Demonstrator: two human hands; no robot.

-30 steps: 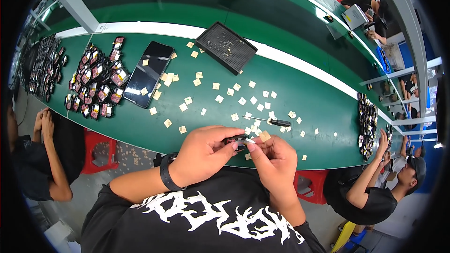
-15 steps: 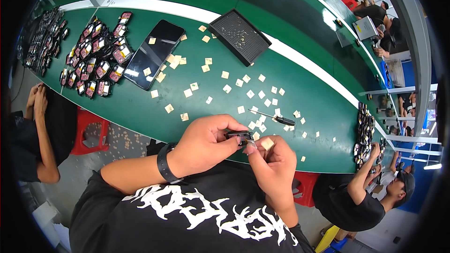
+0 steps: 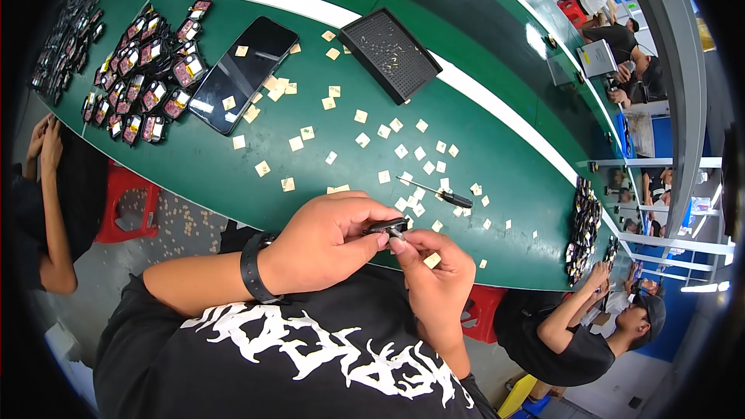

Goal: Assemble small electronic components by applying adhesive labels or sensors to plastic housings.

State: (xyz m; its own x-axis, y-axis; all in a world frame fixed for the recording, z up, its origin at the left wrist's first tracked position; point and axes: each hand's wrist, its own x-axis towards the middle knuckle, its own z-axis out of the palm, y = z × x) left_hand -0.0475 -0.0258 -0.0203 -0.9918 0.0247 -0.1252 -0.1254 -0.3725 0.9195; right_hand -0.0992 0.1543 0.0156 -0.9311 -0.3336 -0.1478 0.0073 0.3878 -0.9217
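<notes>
Gripping a small dark part (image 3: 386, 226) between thumb and forefinger, the left hand (image 3: 326, 240) is closed around it just off the near edge of the green counter (image 3: 497, 147), a black band (image 3: 252, 268) around its wrist. The right hand (image 3: 434, 279) meets it from 4 o'clock, fingertips pinched on the same part, with a small tan square (image 3: 431, 260) tucked against its fingers. Both hands hover over the person's black printed shirt (image 3: 310, 357), and the part sits between them at the centre of the view.

On the counter at 1 o'clock from the hands lies a small screwdriver (image 3: 438, 192) with a dark handle, ringed by scattered tan paper squares (image 3: 361, 116). Farther off at 12 o'clock rests a black tray (image 3: 390, 54) holding tiny specks, too small to tell what they are. At 11 o'clock a dark phone (image 3: 243, 72) lies face up with a few squares on its glass, and beside it, toward 10 o'clock, are rows of small red-and-black parts (image 3: 147, 70). Another pile of dark parts (image 3: 583, 225) sits at the counter's far right end, at 3 o'clock.

Other people sit at the counter's left and lower right.
</notes>
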